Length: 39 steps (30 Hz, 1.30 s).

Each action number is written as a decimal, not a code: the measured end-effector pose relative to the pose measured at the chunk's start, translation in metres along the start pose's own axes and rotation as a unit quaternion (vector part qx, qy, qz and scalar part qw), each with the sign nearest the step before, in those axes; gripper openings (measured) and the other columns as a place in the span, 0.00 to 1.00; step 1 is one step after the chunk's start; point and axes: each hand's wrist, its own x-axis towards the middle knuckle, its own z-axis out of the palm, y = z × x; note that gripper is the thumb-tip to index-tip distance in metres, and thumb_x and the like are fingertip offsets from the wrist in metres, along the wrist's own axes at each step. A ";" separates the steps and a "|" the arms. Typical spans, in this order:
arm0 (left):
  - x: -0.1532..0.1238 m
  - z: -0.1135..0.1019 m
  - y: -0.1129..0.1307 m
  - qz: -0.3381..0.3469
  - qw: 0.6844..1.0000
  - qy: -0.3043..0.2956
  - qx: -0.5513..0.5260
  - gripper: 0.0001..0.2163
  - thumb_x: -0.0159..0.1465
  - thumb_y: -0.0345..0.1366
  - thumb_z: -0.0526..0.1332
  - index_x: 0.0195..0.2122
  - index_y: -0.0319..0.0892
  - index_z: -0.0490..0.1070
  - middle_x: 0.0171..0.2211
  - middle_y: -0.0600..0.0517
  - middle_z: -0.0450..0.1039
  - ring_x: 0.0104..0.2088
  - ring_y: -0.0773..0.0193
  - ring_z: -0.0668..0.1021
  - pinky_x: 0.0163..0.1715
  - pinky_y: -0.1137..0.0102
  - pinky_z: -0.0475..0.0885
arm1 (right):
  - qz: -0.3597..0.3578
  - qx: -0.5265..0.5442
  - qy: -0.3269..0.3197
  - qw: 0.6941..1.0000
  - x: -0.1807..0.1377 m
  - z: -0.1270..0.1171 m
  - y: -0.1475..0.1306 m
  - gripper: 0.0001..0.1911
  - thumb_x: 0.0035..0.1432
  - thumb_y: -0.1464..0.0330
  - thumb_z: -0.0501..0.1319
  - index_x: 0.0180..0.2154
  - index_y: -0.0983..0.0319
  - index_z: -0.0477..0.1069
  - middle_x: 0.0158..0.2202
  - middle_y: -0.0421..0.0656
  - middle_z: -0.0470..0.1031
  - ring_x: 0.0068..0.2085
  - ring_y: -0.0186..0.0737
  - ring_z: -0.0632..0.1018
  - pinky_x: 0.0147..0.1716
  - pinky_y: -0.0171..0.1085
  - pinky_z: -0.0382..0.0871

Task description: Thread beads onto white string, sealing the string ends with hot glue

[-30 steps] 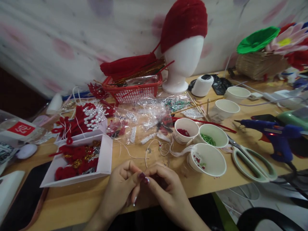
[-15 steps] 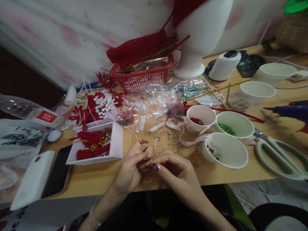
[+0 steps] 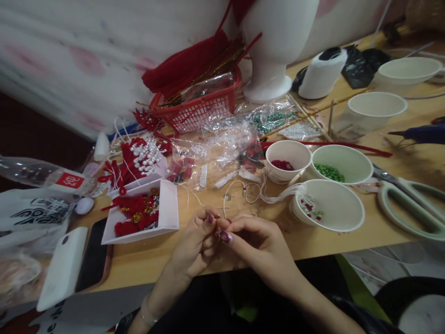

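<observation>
Wooden worktop [image 3: 139, 262] runs across the scene. White head form [image 3: 274, 51], one, on the far side, upper part out of view. One red basket [image 3: 205, 113] just left of it, loaded with red and gold stems.

White boxes: two, left side. Near box [image 3: 169, 208] holds red and gold pieces; far box [image 3: 158, 168], just behind, carries red pieces with white beads.

Hands: two, near middle, fingertips meeting. Left hand [image 3: 193, 246]: fingers curled, thumb close against the index; cannot tell whether it grips too. Right hand [image 3: 266, 246]: partly closed, thumb and index pinched on a small piece [image 3: 219, 230], other fingers folded.

Scissors [image 3: 394, 183]: one pair, right, handles toward the near right, blades toward the far left.

Paper cups: five, all on the right. Red-bead cup [image 3: 301, 160], green-bead cup [image 3: 359, 164] and mixed-bead cup [image 3: 342, 204] cluster together; two more cups [image 3: 377, 105] stand farther off.

White cord [image 3: 225, 199], count unclear: one length rises from beside the fingertips toward the far side, then bends right to a few threaded beads [image 3: 244, 190].

Small piece sits between the fingertips; too small to read its direction or long axis.
</observation>
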 end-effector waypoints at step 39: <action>0.000 -0.001 0.000 0.031 0.997 -0.068 0.001 0.15 0.55 0.36 0.73 0.43 0.45 0.75 0.31 0.56 0.82 0.12 0.84 0.42 0.09 0.88 0.55 | 0.035 0.047 -0.020 0.998 0.000 0.000 0.000 0.08 0.57 0.68 0.64 0.27 0.63 0.75 0.27 0.39 0.72 0.29 0.33 0.71 0.30 0.33 0.64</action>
